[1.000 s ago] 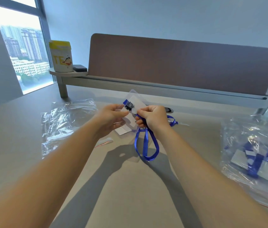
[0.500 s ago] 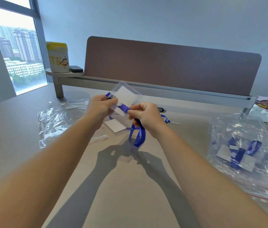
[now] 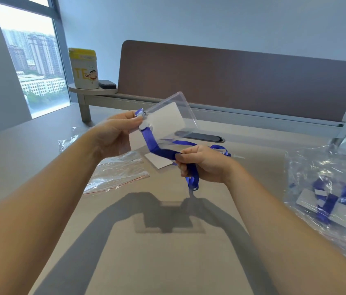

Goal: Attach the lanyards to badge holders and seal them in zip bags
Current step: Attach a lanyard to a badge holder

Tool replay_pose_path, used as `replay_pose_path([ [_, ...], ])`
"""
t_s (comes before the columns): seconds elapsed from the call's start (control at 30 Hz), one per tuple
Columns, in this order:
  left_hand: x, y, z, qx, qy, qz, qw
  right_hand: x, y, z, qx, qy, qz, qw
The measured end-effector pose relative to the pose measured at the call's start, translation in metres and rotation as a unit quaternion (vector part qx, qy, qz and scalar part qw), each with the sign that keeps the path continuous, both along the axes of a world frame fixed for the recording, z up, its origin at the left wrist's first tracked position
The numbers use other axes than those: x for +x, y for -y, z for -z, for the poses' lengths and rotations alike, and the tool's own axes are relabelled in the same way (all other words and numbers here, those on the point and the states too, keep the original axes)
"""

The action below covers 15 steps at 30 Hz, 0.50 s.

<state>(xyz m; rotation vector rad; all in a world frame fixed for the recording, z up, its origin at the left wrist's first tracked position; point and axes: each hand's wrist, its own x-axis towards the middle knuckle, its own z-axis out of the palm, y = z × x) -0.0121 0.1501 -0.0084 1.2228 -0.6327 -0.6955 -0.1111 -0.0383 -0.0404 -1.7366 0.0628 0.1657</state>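
My left hand [image 3: 114, 133] pinches the clip end of a clear badge holder [image 3: 168, 118] with a white card inside, held up above the table. A blue lanyard [image 3: 157, 149] runs from that clip down to my right hand [image 3: 204, 165], which is closed around the gathered strap; a loop hangs below the fist. An empty zip bag [image 3: 116, 173] lies flat on the table under my left wrist. A white card [image 3: 158, 160] lies on the table beneath the holder.
At the right, a pile of zip bags [image 3: 327, 194] holds badge holders with blue lanyards. A brown desk divider [image 3: 242, 81] stands behind, with a yellow-lidded canister [image 3: 83, 69] and a dark block [image 3: 107, 84] on its small shelf. A window is at the left.
My hands have drawn apart: the left lifted the badge holder higher, the right slid down the lanyard and pulled the strap taut. The camera moved closer.
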Motion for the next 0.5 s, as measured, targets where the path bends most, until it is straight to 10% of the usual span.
replay_pose_path([
  [0.33, 0.013, -0.015, 0.005, 0.324, 0.112, 0.158, 0.926, 0.027, -0.006, 0.001, -0.102, -0.010, 0.055, 0.993],
  [0.5, 0.012, 0.000, 0.015, 0.427, 0.222, -0.017, 0.876, 0.034, -0.024, -0.013, -0.114, 0.075, 0.124, 0.983],
])
